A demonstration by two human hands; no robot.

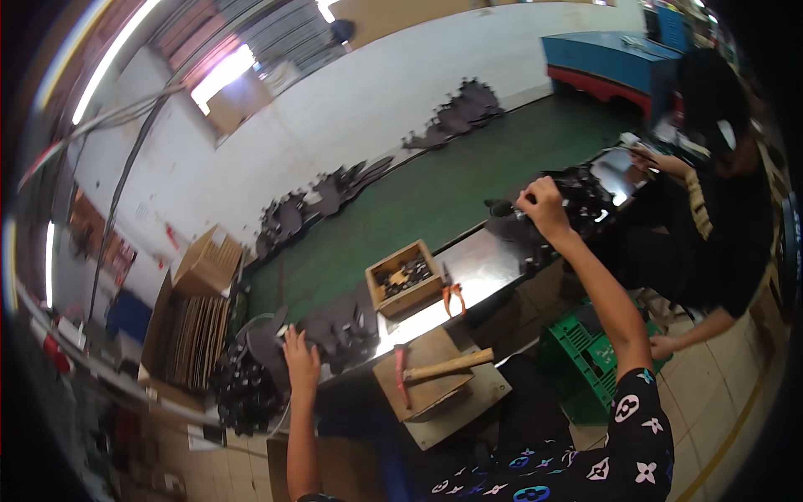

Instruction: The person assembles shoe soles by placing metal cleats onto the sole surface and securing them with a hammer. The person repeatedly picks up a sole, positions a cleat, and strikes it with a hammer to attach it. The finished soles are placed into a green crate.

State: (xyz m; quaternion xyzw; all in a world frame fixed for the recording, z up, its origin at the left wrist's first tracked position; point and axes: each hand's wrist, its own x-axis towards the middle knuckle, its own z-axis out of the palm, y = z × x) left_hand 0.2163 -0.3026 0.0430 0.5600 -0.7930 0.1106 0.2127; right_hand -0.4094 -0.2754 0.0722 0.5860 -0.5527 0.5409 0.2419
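On the left, my left hand (301,361) has its fingers stretched out at the edge of a flat dark grey piece (266,345); nothing is visibly gripped. Raised on the right, my right hand (545,207) has curled fingers. A small dark bit shows at its fingertips, too unclear to name. Behind and below that hand are more flat dark grey pieces (514,230) and a shiny black heap (585,194). In front of me, a hammer (447,366) with a wooden handle and red head lies across a board-topped block (435,393).
A wooden box (386,308) of small dark parts stands beside orange-handled pliers (452,299) on the metal bench edge. A green belt (376,234) runs behind. At left is a carton (159,335) of cardboard sheets. A co-worker (711,184) sits right, beside a green crate (577,351).
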